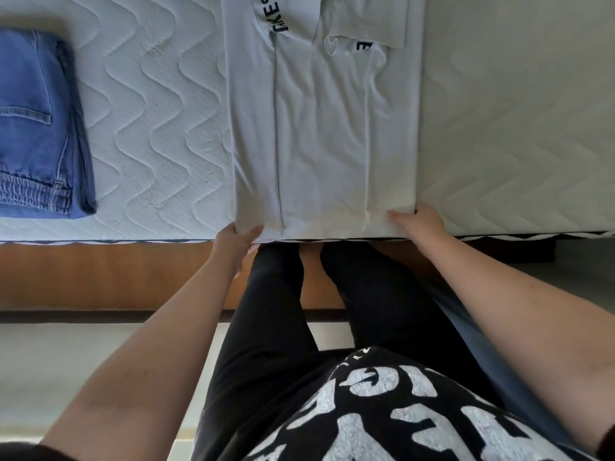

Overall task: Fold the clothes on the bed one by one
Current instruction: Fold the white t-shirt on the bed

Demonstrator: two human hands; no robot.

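White shirt (319, 128) lies narrowed mid-frame, left hand (234, 242) and right hand (417, 219) pinching its near corners, likely to fold it upward, jeans (36, 124) folded at left.

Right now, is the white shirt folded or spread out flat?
Partly folded: the white shirt has both sides and a sleeve turned in, but it is still long.

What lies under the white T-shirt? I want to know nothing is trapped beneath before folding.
Only the quilted mattress shows around the white T-shirt. The left hand and right hand grip its hem. Whatever lies directly beneath is covered.
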